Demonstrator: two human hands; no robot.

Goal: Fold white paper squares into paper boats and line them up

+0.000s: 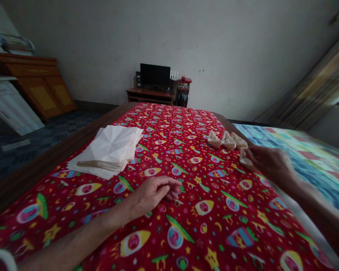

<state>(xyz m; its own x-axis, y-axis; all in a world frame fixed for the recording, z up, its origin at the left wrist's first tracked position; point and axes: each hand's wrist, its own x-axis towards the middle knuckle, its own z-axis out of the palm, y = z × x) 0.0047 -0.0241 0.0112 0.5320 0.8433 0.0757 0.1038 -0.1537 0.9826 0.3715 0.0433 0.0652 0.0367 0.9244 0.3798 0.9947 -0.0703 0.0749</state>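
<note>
My left hand lies on the red patterned cloth, its fingers loosely bent and a little apart, holding nothing. Over at the right edge of the cloth, my right hand, slightly blurred, has its fingers closed on a folded paper piece. Just beyond it stands a small group of similar folded papers, cream-coloured with pointed corners. To the left is a pile of creased white paper sheets, the top one showing fold lines that spread from its middle.
The cloth covers a long table with a dark wooden edge. A bed with a light patchwork cover adjoins it on the right. By the far wall, a desk carries a monitor. Cabinets stand at the left.
</note>
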